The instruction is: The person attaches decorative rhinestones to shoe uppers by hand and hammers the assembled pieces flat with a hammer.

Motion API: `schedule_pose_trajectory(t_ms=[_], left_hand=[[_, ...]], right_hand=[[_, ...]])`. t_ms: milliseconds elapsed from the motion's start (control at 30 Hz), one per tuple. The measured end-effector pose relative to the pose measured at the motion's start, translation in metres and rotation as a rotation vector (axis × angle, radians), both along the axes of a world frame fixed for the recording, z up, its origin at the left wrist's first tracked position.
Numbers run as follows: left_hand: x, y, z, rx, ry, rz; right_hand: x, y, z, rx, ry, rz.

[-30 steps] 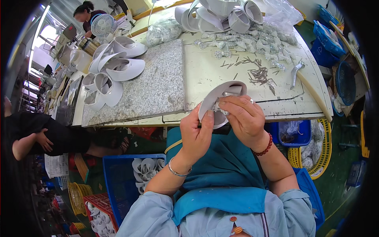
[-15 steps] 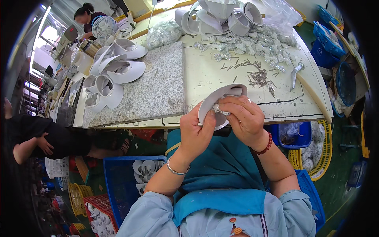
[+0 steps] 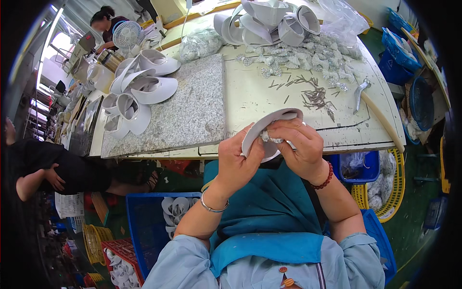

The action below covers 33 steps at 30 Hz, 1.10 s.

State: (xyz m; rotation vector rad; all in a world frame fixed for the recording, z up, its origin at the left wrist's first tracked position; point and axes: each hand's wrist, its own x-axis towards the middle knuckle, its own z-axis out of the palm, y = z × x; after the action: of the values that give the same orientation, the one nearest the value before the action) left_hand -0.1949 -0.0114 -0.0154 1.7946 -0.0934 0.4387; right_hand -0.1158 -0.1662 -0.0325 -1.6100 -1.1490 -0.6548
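Note:
Over the table's front edge, my left hand grips a curved white shoe upper by its left side, thumb on the inner face. The fingers of my right hand are closed on a small silvery bow and press it against the upper. My left thumb tip is beside the bow. The fingers partly hide the bow and the upper's right side. Beyond my hands lie a scatter of thin dark metal pins and a heap of glittery silver bows.
A speckled stone slab lies at left, with several white uppers on it. More uppers are stacked at the back. A metal hand tool rests at right. Blue bins and a yellow basket stand below. Two other people are at left.
The shoe upper has tilted slightly and shifted a little down in my hands. My right fingers have moved slightly on the bow. The things on the table have not moved.

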Motion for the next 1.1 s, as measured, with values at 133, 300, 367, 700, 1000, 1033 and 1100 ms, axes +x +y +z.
schedule_pose_trajectory(t_ms=[133,300,367,700,1000,1033,1100], left_hand=[[0.004,-0.001,-0.004,0.146,-0.167,0.034],[0.004,-0.002,-0.003,0.238,-0.167,0.048],[0.002,-0.004,-0.005,0.212,-0.154,0.075],[-0.002,-0.005,-0.002,0.286,-0.230,0.048],[-0.003,-0.009,0.008,0.040,-0.136,0.028],[-0.003,-0.009,0.005,0.029,-0.139,0.033],[-0.005,-0.009,0.007,0.025,-0.153,0.038]], right_hand=[[0.000,-0.003,0.000,0.044,0.246,0.098],[0.002,-0.005,-0.005,0.122,0.494,0.198],[0.004,-0.003,-0.004,0.189,0.549,0.250],[-0.001,-0.010,0.002,0.084,0.400,0.157],[-0.003,-0.009,0.013,0.088,0.360,0.150],[-0.004,-0.009,0.015,0.066,0.362,0.151],[-0.004,-0.010,0.020,0.049,0.354,0.154]])
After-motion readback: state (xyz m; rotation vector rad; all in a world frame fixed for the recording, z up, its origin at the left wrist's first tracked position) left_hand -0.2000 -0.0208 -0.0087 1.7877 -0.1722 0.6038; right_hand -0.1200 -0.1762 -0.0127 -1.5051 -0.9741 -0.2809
